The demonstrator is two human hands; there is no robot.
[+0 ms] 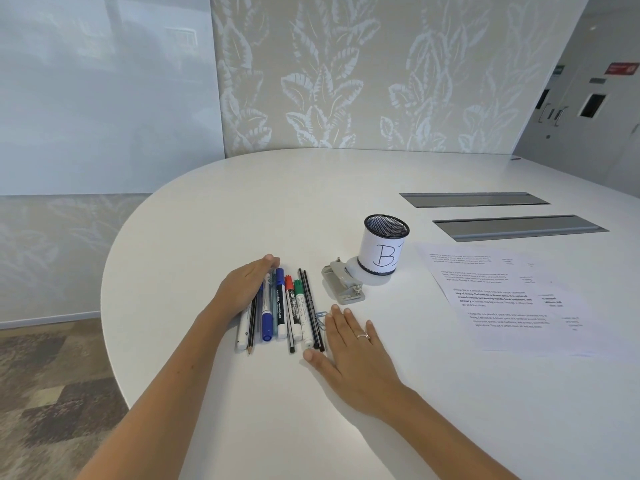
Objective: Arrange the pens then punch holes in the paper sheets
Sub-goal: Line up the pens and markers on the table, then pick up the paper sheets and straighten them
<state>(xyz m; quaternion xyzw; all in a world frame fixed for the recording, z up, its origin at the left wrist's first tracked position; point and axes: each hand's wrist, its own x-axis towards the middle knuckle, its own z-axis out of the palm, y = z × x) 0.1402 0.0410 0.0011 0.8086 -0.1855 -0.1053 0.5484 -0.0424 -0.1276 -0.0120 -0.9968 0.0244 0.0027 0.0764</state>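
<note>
Pens (282, 308) lie in a loose row on the white table (214, 209), tips towards the near edge, markers and thin pencils mixed, ends uneven. The left hand (244, 285) stands on its edge against the left side of the row, fingers straight and together, gripping nothing. The right hand (349, 344) lies flat on the table at the right side, fingers spread, thumb just past the near ends; it too holds nothing.

To my eye the step in hand is squeezing the pens into a tidy bundle. It would go best with both palms closing evenly from the sides, kept low so the thin black pencils (313, 311) on the right do not roll under the fingers, and then a push at the near ends to square them.

A blue paper clip (321, 318) sits right beside the rightmost pencil, between it and the right fingers, and could get swept into the bundle. Beyond the row to the right sits the grey hole punch (343, 282), near but apart from the pens, and just past it a mesh pen cup (383, 245) wrapped in a paper label marked B, which looks empty. The paper sheets (502, 299) lie fanned out on the right, well apart, untouched. Two grey cable hatches (519, 226) are set into the table further back.
</note>
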